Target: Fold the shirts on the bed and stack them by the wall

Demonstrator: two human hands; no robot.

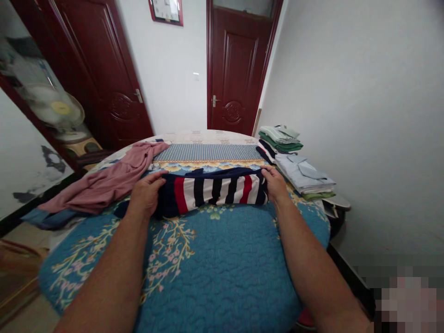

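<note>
A striped garment [217, 189] in navy, white, black and red is stretched sideways between my two hands, just over the blue quilted cover [222, 259]. My left hand [147, 189] pinches its left end, thumb and fingers closed on the navy cloth. At the opposite end, my right hand [275, 182] grips the upper right corner the same way. The garment is folded into a long narrow band, its stripes running up and down. What kind of garment it is cannot be made out. Part of the dark cloth lies behind my left wrist.
A crumpled pink garment [107, 180] lies on the table's left side, with blue denim [52, 217] beneath its end. On the right stand folded clothes: a green and pale stack [280, 136] and a light blue shirt [303, 171]. A wall rises to the right.
</note>
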